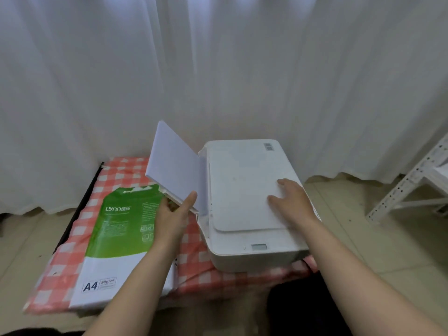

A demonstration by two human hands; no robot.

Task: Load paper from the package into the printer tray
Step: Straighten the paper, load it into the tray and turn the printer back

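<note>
Paper stack [173, 166], head view: a thin white sheaf, tilted up and leaning left, its lower long edge meeting the left side of the printer [240, 170], where the feed tray seems to be. How far it sits in cannot be told. The left hand [172, 214] grips the stack's near corner, thumb on top and fingers curled beneath. The right hand [289, 202] lies flat on the printer lid, fingers straight and spread, holding nothing. It looks to be steadying the machine.

The opened green and white A4 package [121, 229] lies just left of the printer on the checked cloth [194, 267], under the left forearm.

Handling, judged: the stack is likely light but floppy, and loose sheets slide and fan easily, so a one-corner hold risks skew. Better to hold the near short edge or both long edges, keep the sheets squared, and ease them in. Corners crease easily.

Behind hangs a white curtain [218, 69], and a white shelf frame [412, 185] stands far right.
</note>
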